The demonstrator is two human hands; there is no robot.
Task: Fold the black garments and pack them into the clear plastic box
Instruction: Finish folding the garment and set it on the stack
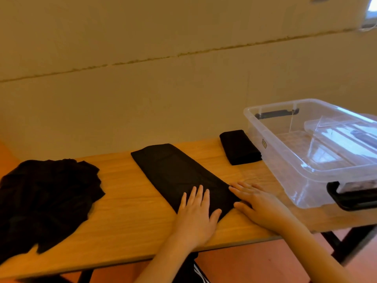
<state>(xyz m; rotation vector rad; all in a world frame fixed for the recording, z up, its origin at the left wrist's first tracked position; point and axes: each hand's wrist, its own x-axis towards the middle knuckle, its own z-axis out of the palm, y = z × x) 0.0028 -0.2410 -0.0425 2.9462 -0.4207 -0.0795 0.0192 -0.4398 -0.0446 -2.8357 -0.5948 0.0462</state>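
A long black garment (pixel 179 176), folded into a narrow strip, lies diagonally across the middle of the wooden table (pixel 126 213), running from the far left toward the near right. The left hand (pixel 196 213) presses flat on its near end, fingers straight and spread, palm down on the cloth. The right hand (pixel 258 203) lies just beside it on the right, also flat with fingers extended; its fingertips touch the garment's right edge, while most of the palm rests on the bare wood. Neither hand grips anything.

At the table's left end sits a crumpled pile of black garments (pixel 47 199), unfolded and partly hanging over the near edge. Toward the back, a small folded black garment (pixel 239 147) lies as a tidy rectangle just beside the left wall of the clear plastic box (pixel 285 160), perhaps touching it, though the transparent wall makes that hard to judge.

The box stands on the right end of the table with its top open and black latch handles at the far end (pixel 276 113) and near end (pixel 353 198). Inside it leans a clear flat piece, probably the lid (pixel 342 133), tilted against the right side. No garment is visible in the box. A pale wall (pixel 163 58) rises behind the table.
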